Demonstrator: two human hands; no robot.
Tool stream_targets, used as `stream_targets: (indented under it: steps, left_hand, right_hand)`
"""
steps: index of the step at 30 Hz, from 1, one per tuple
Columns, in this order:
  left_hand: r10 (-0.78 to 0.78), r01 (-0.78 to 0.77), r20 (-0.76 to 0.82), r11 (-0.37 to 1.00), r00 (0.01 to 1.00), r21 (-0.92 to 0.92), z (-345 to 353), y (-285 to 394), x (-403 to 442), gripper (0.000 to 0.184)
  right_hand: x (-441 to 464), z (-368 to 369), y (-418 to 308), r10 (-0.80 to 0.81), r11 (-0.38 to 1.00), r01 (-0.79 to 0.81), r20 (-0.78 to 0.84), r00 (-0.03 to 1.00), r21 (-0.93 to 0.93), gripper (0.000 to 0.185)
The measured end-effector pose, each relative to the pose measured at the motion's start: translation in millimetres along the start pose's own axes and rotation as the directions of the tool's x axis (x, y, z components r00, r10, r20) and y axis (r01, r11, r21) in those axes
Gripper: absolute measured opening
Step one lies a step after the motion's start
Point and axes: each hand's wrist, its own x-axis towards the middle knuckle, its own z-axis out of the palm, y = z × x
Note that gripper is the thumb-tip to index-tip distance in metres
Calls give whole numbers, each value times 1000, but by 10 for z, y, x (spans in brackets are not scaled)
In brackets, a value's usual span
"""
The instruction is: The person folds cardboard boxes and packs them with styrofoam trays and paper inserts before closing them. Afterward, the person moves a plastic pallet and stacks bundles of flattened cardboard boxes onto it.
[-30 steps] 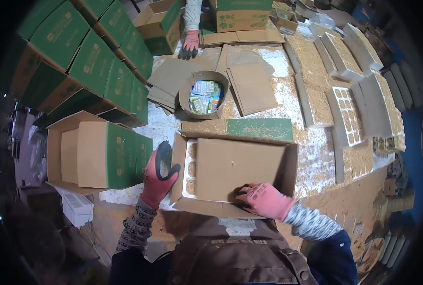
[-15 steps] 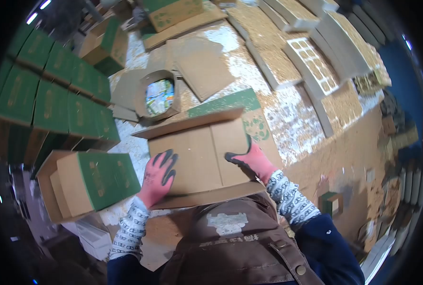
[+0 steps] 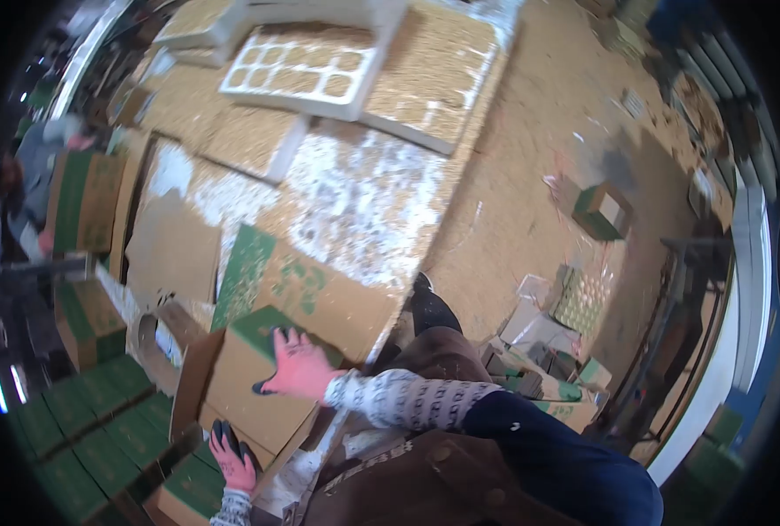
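A brown cardboard box [image 3: 249, 405] with a green band lies on the table in front of me, its flaps partly folded. My right hand [image 3: 302, 368], in a pink glove with dark fingertips, rests on the box's top near the green part, fingers spread. My left hand [image 3: 234, 462], gloved the same way, is at the box's near left edge with its fingers apart. Beyond the box lies a flat cardboard sheet [image 3: 320, 294] with green print.
White foam trays [image 3: 320, 107] and wood shavings cover the far table. Green boxes [image 3: 74, 430] stand in rows at left, and another person holds a box [image 3: 89, 202] there. On the floor at right are a small box [image 3: 602, 212] and an egg tray [image 3: 581, 298].
My view has swung to the right, bringing the floor there into sight. Both hands remain at the box; the right hand now lies flatter over its top, beside a green part.
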Motion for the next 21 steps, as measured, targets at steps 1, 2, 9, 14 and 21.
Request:
stream_targets:
  steps: [1,2,9,14,21]
  left_hand:
    - [-8,7,33,1000,999,8,-51,30,39,64]
    - [-20,19,65,1000,998,16,-98,45,50,67]
    - [-227,208,180,971,957,119,70,-141,-96,82]
    - [-141,112,228,984,963,138,-219,256,78,76]
    - [-136,102,219,982,966,159,-185,184,52,76]
  right_hand:
    - [-21,-64,-8,5,1000,-6,46,999,18,107]
    - [-42,-104,-8,7,999,-10,95,995,36,107]
    - [-89,-185,65,-60,996,51,131,990,72,102]
    - [-98,-201,103,-88,994,80,118,989,71,100]
    - [-112,-257,103,-88,991,72,145,986,115,99]
